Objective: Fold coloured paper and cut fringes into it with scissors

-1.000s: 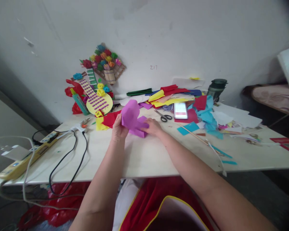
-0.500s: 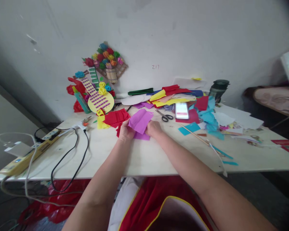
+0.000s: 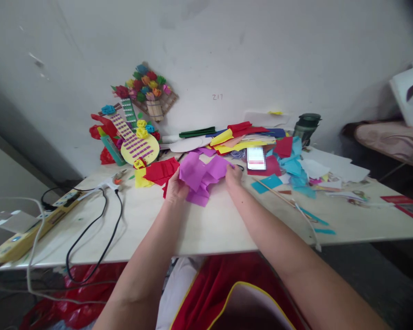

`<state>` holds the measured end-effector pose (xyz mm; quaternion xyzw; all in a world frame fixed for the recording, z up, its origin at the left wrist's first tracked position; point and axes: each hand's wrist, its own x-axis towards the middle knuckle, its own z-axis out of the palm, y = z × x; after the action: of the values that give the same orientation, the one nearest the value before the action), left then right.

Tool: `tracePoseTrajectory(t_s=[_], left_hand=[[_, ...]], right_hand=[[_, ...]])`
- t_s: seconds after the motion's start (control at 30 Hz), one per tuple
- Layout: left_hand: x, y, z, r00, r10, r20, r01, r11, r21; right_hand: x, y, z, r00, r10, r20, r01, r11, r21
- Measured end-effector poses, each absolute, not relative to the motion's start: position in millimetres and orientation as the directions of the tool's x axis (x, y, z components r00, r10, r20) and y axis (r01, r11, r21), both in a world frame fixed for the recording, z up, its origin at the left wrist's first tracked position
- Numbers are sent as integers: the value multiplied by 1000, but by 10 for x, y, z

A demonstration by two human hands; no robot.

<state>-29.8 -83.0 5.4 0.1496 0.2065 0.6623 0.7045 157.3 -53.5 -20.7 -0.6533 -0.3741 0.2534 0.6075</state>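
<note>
Pieces of purple crepe paper (image 3: 193,172) span the space between my two hands, just above the table. My left hand (image 3: 176,187) is closed on the left edge of the purple paper, its fingers partly behind it. At the other end, my right hand (image 3: 234,176) pinches a purple piece by its right edge. More purple paper hangs or lies below, overlapping; I cannot tell how many pieces there are. Red paper (image 3: 161,170) and yellow paper (image 3: 142,178) lie beside my left hand. Scissors (image 3: 241,167) are mostly hidden behind my right hand.
A phone (image 3: 256,158) lies at the back right, near blue paper (image 3: 266,183) and a thin stick (image 3: 277,191). Paper flowers and a yellow guitar-shaped craft (image 3: 140,149) stand back left by a glue bottle (image 3: 110,149). A power strip (image 3: 37,224) with cables runs along the left.
My hands have moved apart, the right one going rightward with purple paper. The purple pieces, stacked together before, are now spread out, and the scissors have become mostly covered.
</note>
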Motion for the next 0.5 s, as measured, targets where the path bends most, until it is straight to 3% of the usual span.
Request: tracePoseTrajectory(t_s=[0.13, 0.23, 0.37, 0.43, 0.5], left_hand=[[-222, -890, 44, 110, 990, -92, -843, 142, 519], [-191, -898, 2, 105, 988, -113, -829, 149, 539], [-200, -854, -63, 60, 986, -156, -814, 138, 564], [-221, -825, -84, 36, 988, -148, -807, 116, 580], [-247, -800, -96, 10, 990, -140, -801, 91, 591]], right_hand=[[1649, -523, -208, 661, 747, 72, 113, -4, -994], [1721, -581, -152, 682, 698, 219, 336, -33, -941], [1744, -704, -47, 447, 757, 477, 784, -75, -616], [1725, -743, -6, 284, 837, 468, 898, -61, -435], [1701, -757, 21, 177, 914, 366, 951, -63, -304]])
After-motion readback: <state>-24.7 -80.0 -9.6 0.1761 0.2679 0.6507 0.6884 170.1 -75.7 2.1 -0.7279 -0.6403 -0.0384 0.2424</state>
